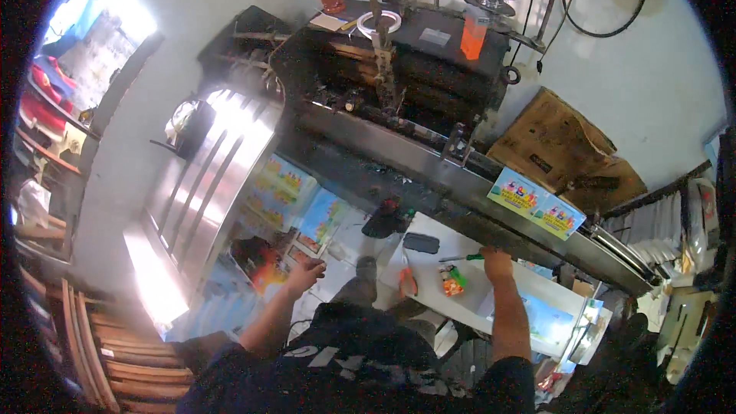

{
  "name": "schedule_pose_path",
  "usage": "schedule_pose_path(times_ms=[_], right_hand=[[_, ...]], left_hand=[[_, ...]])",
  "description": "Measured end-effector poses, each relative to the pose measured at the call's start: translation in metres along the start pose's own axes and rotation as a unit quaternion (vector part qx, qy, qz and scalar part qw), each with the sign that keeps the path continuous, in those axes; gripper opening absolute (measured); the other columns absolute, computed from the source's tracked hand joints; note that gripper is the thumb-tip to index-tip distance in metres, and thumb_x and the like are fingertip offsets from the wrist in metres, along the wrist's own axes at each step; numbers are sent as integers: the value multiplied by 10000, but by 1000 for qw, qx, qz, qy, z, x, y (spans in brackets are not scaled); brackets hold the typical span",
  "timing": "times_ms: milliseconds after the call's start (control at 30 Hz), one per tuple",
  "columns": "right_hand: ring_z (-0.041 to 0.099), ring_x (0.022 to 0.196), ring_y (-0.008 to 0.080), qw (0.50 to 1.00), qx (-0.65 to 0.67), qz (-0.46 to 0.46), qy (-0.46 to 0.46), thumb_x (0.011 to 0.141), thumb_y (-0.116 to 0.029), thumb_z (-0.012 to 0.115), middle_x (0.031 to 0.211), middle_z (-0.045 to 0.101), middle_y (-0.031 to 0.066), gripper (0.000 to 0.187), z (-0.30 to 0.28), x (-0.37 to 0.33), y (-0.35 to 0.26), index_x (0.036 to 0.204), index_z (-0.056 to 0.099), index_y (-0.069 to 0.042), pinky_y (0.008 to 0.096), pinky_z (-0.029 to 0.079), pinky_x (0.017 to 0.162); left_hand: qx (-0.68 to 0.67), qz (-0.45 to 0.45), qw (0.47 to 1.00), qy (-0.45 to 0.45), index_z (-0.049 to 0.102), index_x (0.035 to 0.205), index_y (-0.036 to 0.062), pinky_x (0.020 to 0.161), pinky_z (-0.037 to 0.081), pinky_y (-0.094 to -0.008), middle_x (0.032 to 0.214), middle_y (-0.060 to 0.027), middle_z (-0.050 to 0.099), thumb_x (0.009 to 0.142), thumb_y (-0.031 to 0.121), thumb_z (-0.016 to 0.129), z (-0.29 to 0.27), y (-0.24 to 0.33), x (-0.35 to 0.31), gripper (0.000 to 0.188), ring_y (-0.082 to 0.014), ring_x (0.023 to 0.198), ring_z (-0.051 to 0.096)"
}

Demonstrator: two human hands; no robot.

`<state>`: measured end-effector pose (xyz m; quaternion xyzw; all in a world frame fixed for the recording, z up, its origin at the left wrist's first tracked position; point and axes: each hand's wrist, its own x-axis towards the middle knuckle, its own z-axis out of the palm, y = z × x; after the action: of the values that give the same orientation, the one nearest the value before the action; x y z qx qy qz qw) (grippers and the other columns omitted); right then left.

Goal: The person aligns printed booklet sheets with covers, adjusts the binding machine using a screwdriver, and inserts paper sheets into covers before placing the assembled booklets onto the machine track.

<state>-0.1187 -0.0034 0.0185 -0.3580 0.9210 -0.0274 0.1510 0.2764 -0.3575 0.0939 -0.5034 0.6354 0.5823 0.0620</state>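
Your right hand (pixel 500 264) has closed grip on green-handled screwdriver (pixel 474 257), over white desk (pixel 479 288), right of black case (pixel 421 242). Left hand (pixel 307 271) looks empty, loosely curled. Tool's in hand, so that's done; not touching far metal rail (pixel 410 146), actual work seems left.

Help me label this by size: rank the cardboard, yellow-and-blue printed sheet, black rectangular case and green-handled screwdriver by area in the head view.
1. cardboard
2. yellow-and-blue printed sheet
3. black rectangular case
4. green-handled screwdriver; its end is hidden in the right hand
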Motion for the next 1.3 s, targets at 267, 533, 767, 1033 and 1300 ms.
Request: schedule_pose_path(times_ms=[267,533,767,1033,1300], right_hand=[[625,930,371,998,-26,-40,49,827,-93,584,1037,615,191,275,-86,-34,27,1092,584,-21,457,512,815],[442,1267,446,901,429,44,57,939,-289,562,1353,436,341,651,-95,-39,-103,1419,279,47,437,351,1061],[624,895,280,846,511,110,107,956,-277,550,1022,617,174,481,-134,-1,-263,1304,424,30,382,497,817],[489,550,76,631,750,144,135,972,-225,538,759,553,-8,227,-208,64,-375,1137,552,-69,232,354,468],[491,563,90,655,722,141,171,960,-199,560,823,589,17,286,-232,81,-383,1196,532,-41,250,377,475]], left_hand=[[21,78,997,1,571,1188,-13,808,480,-321,1014,-108,658,910,274,612,-6,33,18,402,-196,912,633],[63,282,944,-159,598,1192,5,883,470,-306,1079,-91,655,936,251,605,29,162,70,355,-167,1007,603],[-7,328,902,-279,602,1180,4,891,464,-296,1095,-110,662,966,246,567,-4,261,92,325,-159,1008,601],[68,398,883,-240,585,1223,-8,915,460,-300,1099,-73,676,968,264,543,-19,348,102,376,-158,994,612],[-23,388,867,-311,602,1201,8,924,462,-312,1100,-99,667,933,257,603,-25,368,126,366,-177,1017,608]])
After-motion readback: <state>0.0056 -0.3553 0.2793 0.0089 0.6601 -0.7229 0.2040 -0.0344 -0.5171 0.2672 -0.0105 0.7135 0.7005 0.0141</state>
